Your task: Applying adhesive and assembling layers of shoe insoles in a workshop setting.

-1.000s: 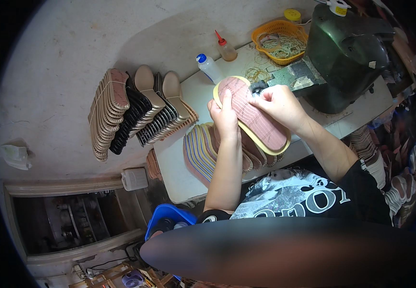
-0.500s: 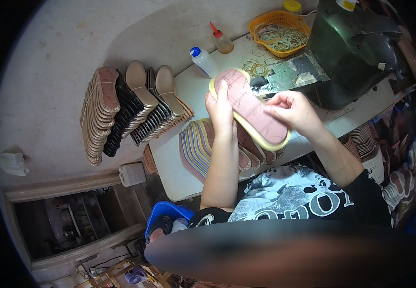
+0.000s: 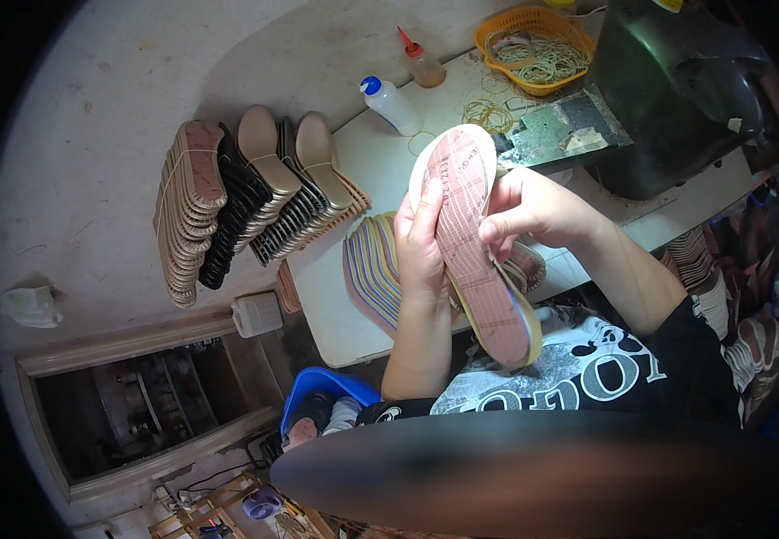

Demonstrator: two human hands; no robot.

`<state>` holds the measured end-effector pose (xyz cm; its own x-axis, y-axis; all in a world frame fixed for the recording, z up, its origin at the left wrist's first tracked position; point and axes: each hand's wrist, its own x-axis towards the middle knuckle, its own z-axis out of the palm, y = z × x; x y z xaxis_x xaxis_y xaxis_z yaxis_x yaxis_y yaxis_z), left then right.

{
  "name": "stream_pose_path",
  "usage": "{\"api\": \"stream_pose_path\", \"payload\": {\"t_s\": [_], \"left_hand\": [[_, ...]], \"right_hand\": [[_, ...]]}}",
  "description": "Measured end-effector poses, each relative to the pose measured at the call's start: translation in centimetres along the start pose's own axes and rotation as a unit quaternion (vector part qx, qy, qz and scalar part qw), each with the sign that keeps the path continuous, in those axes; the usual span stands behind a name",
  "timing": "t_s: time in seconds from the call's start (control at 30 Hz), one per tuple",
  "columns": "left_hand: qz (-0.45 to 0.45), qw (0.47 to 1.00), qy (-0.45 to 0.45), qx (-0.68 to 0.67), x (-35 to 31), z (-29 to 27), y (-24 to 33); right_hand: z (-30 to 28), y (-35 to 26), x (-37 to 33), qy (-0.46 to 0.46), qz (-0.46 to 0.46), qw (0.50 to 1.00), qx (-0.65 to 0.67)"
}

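In front of my chest is a shoe insole (image 3: 475, 260), pinkish-brown with a printed grid and a pale yellow border. My left hand (image 3: 421, 256) is closed on its left side, thumb lying across the face and fingers behind. My right hand (image 3: 537, 211) grips the right edge around the middle, its thumb near the rim and its other fingers partly hidden behind. Under my hands, a fanned row of striped insoles (image 3: 367, 269) lies on the white table (image 3: 326, 328); more insoles (image 3: 526, 265) show partly to its right.
Bundled insoles (image 3: 192, 216) stand by the wall at left, beside black and beige bundles (image 3: 268, 171). Along the table's back are a blue-capped bottle (image 3: 391, 106), a red-tipped bottle (image 3: 422, 67) and an orange basket (image 3: 488, 58) of rubber bands. A dark green machine (image 3: 668, 99) stands right.
The insole has turned more upright, its lower end swinging down toward my chest. My right hand has moved slightly left and closed more firmly around the edge. The view has shifted slightly.
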<state>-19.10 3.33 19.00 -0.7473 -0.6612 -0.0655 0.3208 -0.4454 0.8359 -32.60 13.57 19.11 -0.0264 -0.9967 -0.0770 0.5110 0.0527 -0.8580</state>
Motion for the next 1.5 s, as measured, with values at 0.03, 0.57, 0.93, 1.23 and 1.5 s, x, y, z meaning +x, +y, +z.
{"api": "stream_pose_path", "payload": {"t_s": [0.03,0.57,0.93,1.23,1.5], "left_hand": [[-0.007,1.000,-0.010,0.001,-0.2,-0.6,-0.2],[0.081,0.981,0.153,0.088,5.1,-4.3,-2.5],[0.045,0.986,0.151,0.050,4.5,-3.0,-2.2],[-0.067,0.996,0.039,-0.053,-0.8,-2.7,-1.5],[0.078,0.995,0.062,0.028,-2.3,-1.8,-1.4]], "right_hand": [[0.3,-0.5,-0.1,-0.015,0.028,0.999,-0.034],[-0.1,5.5,-3.8,0.047,0.064,0.997,0.013],[0.8,5.6,-5.2,0.046,0.037,0.998,-0.015],[-0.7,5.0,-1.2,-0.023,-0.052,0.994,0.098],[0.7,1.6,-1.2,-0.048,0.003,0.997,-0.067]]}}
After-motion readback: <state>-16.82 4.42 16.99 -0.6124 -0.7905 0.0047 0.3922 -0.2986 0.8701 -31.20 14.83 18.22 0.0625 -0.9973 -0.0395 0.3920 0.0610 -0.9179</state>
